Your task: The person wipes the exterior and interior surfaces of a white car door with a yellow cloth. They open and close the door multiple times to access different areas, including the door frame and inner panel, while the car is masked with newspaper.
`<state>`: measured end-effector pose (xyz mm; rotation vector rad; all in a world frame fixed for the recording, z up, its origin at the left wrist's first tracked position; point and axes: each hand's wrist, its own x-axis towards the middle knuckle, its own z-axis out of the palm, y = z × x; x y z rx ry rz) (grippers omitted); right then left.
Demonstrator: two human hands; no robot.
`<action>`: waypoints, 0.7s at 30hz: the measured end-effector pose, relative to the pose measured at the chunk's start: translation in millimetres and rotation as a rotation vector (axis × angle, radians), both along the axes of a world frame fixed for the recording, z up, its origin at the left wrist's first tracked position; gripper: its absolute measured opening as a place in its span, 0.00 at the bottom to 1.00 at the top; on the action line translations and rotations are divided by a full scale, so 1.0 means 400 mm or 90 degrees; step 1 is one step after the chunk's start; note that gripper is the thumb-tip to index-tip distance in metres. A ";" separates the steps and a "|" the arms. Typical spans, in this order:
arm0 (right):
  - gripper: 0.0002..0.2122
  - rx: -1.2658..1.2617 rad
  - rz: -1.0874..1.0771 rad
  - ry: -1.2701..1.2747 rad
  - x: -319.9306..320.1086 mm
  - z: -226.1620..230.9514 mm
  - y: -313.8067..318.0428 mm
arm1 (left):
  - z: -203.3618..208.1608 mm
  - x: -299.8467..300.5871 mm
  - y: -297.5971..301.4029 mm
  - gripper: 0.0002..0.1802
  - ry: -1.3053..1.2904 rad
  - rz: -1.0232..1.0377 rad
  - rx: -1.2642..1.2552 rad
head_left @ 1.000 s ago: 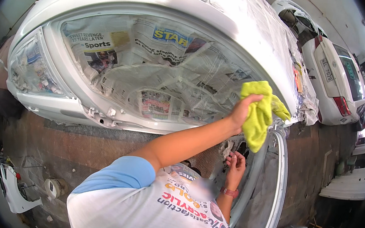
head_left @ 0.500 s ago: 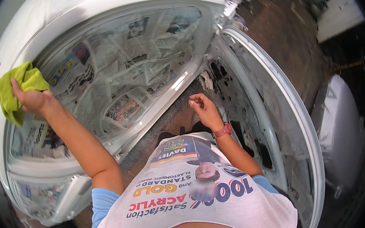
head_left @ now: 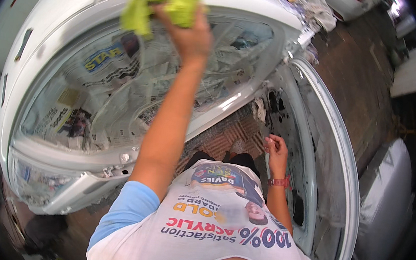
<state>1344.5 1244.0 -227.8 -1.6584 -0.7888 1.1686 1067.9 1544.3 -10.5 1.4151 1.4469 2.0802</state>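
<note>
Left hand (head_left: 190,30) is clenched around a yellow-green cloth (head_left: 162,3), pressed up at about 12 o'clock on the white car body (head_left: 57,30), right along the frame above the window masked with newspaper (head_left: 96,94). Arm's stretched nearly full length to get there. Right hand (head_left: 277,149) is down at 3 o'clock, fingers loosely curled and holding nothing as far as I can see, hovering just beside the inner edge of the open door (head_left: 335,157).

My take on doing this wipe properly:

- Keep the cloth bunched but flat under the palm, not dangling. There's a loose tail hanging toward 11 o'clock that looks like it could drag over the paper and snag the masking.
- Wipe along the panel, following the frame's curve, instead of scrubbing back and forth over the edge where paint meets paper. Catching that edge probably lifts the newspaper.
- With the arm that far out, pressure tends to go uneven. I'd rest the right hand on the door frame for balance, on a bare spot, so the lean doesn't end up on the panel.
- Fold to a clean face now and then, or you just push dust around.

Can't tell from here whether the cloth is damp or dry.
</note>
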 end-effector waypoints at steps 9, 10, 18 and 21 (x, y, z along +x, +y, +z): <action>0.20 0.308 0.015 -0.013 -0.076 0.225 0.195 | -0.164 0.213 -0.068 0.48 -0.076 -0.509 -0.314; 0.21 0.396 -0.006 0.044 -0.114 0.253 0.217 | -0.174 0.211 -0.137 0.49 -0.045 -0.540 -0.359; 0.20 0.219 0.189 0.319 -0.425 0.381 0.213 | -0.202 -0.226 -0.565 0.45 -0.123 -0.775 -0.345; 0.17 0.266 0.233 0.312 -0.594 0.505 0.235 | -0.231 -0.450 -0.713 0.43 -0.334 -0.603 -0.248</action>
